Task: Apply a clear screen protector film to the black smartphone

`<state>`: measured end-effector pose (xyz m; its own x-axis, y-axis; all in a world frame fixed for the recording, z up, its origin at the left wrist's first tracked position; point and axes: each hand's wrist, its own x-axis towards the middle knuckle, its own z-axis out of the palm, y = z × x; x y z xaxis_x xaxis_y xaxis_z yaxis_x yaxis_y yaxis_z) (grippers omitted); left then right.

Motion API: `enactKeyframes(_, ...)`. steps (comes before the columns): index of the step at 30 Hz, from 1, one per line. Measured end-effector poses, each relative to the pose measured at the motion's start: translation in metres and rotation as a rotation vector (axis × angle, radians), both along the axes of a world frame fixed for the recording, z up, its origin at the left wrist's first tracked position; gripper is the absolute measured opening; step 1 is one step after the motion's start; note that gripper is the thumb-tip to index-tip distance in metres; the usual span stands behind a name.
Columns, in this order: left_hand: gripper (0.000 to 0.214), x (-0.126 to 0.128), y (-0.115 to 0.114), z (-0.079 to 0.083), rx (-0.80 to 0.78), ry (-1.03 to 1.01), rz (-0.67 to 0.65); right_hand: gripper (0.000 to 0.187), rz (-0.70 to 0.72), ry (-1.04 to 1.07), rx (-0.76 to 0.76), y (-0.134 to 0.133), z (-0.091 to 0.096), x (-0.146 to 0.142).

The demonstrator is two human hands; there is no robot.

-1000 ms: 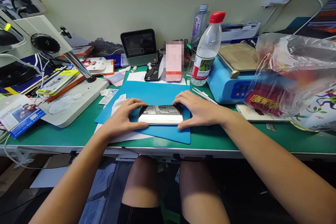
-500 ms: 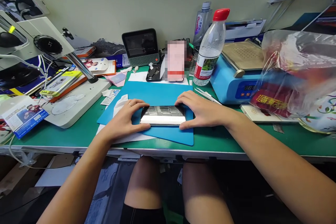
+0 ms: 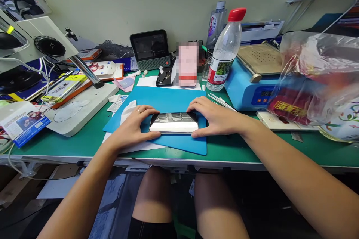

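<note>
A smartphone (image 3: 174,122) with a glossy, reflective face lies lengthwise on a blue mat (image 3: 168,99). Around its left end is my left hand (image 3: 137,123), thumb at the near edge and fingers at the far edge. My right hand (image 3: 211,117) grips the right end the same way, fingertips on the far corner and thumb on the near one. Beneath my left hand, white tissue and paper (image 3: 129,112) stick out over the mat. The phone's underside is hidden.
On the right stand a water bottle (image 3: 224,56) with a red cap, a blue heating plate unit (image 3: 246,82) and a plastic bag (image 3: 316,78). A microscope stand (image 3: 81,115) occupies the left. Behind the mat are a small display (image 3: 150,50) and a pink phone-shaped item (image 3: 187,63).
Both hands keep the same hold on the phone. The reflection on its face has shifted slightly, with a faint tilt, and the head view has moved a little.
</note>
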<state>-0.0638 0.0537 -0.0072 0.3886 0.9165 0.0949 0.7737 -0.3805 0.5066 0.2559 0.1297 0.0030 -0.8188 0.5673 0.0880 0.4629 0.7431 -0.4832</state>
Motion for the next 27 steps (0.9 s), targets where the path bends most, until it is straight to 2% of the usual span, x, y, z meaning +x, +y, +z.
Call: enactKeyframes(27, 0.065, -0.0024, 0.0026, 0.0006, -0.025, 0.007, -0.018, 0.074, 0.025, 0.009, 0.034, 0.0045, -0.0036, 0.0009)
